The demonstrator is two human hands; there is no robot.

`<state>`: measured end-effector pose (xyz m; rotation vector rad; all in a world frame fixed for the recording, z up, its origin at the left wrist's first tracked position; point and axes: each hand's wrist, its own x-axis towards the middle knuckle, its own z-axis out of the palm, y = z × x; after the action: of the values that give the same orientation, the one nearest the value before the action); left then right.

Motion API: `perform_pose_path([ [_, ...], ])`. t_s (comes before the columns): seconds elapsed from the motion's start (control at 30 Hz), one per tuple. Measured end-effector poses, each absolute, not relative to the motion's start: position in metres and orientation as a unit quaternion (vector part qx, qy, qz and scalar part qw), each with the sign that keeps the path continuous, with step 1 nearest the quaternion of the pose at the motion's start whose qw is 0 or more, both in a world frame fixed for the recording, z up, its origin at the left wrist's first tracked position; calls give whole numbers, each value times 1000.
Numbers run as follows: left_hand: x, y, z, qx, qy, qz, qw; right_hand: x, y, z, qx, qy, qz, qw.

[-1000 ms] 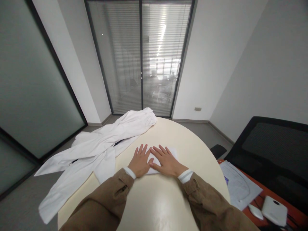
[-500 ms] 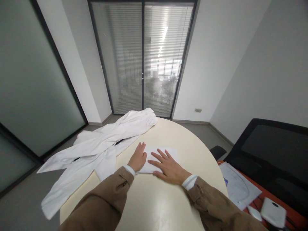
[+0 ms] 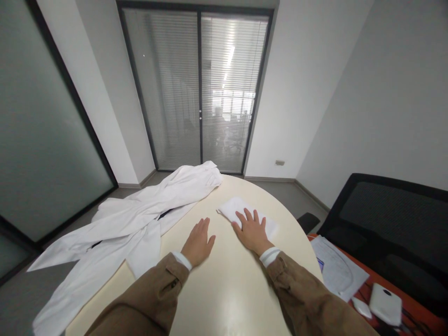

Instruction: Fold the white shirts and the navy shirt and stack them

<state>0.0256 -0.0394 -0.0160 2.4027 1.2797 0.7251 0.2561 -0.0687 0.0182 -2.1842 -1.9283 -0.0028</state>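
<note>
On the cream round table (image 3: 227, 298) lies a folded white cloth (image 3: 231, 206), right of centre. My right hand (image 3: 252, 232) rests on its near side with fingers spread, covering part of it. Left of the cloth, my left hand (image 3: 198, 241) is over the tabletop, thumb apart from the fingers, holding nothing. A large crumpled white garment (image 3: 140, 217) spreads along the table's left side and hangs over the edge, with a dark patch showing in its folds.
At the right, a black mesh chair (image 3: 388, 219) stands by an orange surface bearing papers (image 3: 341, 268), a white mouse (image 3: 361, 308) and a white device (image 3: 385, 304). Glass doors with blinds (image 3: 196, 93) stand beyond the table.
The folded cloth has moved right and away, turned at an angle, with my right hand on it. My left hand has come off the cloth. The view has shifted slightly.
</note>
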Motion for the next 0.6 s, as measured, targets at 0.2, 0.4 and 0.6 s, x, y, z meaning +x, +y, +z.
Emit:
perform_pose_path([
  [0.2, 25, -42, -9, 860, 447, 198, 146, 288, -32, 16, -827, -550, -5, 116],
  [0.4, 26, -40, -10, 858, 442, 213, 151, 312, -4, 12, -870, -472, 3, 142],
  [0.6, 26, -41, -5, 857, 451, 197, 152, 320, 5, 9, -878, -451, -11, 161],
])
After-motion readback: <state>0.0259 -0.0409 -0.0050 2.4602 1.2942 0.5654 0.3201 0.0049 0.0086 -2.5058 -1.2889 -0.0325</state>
